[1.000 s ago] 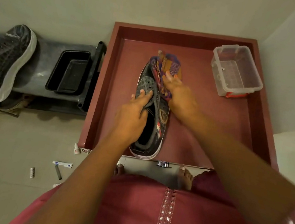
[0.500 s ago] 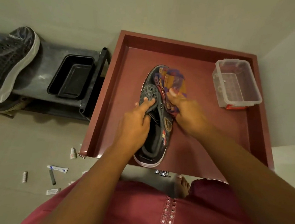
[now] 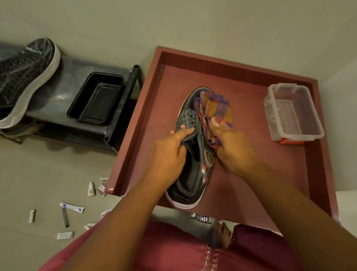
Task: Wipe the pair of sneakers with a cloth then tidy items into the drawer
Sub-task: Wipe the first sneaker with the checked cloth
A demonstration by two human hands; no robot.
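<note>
dark grey sneaker (image 3: 191,150) lies in the open maroon drawer (image 3: 247,165), toe pointing away from me, heel near the front edge. my left hand (image 3: 168,156) grips its upper by the eyelets, thumb on top and fingers curled into the opening. my right hand (image 3: 231,148) pinches the striped orange and purple cloth (image 3: 217,110) and presses it against the shoe's right side and toe. a clear plastic box (image 3: 293,112) sits in the drawer's far right corner. the second sneaker (image 3: 17,81) rests on a low grey rack (image 3: 67,91) to the left, beside a black tray (image 3: 96,98). small tubes (image 3: 71,207) and a little bottle (image 3: 91,189) lie scattered on the floor near the drawer's front left corner.
</note>
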